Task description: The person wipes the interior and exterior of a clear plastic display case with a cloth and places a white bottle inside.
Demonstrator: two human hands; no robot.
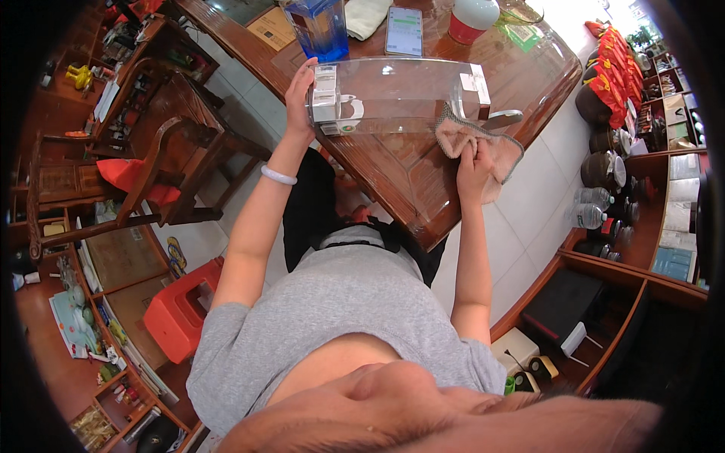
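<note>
My left hand (300, 102) is pressed around the left end of a long clear plastic case (396, 93) on the wooden table. White small cartons (325, 93) show at that end, and another white piece (477, 84) is at the right end. A pale bangle (278, 175) circles my left wrist. In my right hand (474, 170) is a pinkish cloth (453, 136) with a grey stitched edge, bunched against the case's lower right corner. A grey rounded object (504, 118) pokes out just above the cloth; what it is cannot be made out.
On the glossy wooden table (391, 175) are a blue clear container (320, 31), a lit phone (404, 31), a white cloth (367, 17) and a red-and-white round vessel (473, 21). A carved wooden chair (164, 153) and red plastic stool (170, 317) stand left; shelves with jars and water bottles (589, 215) line the right.
</note>
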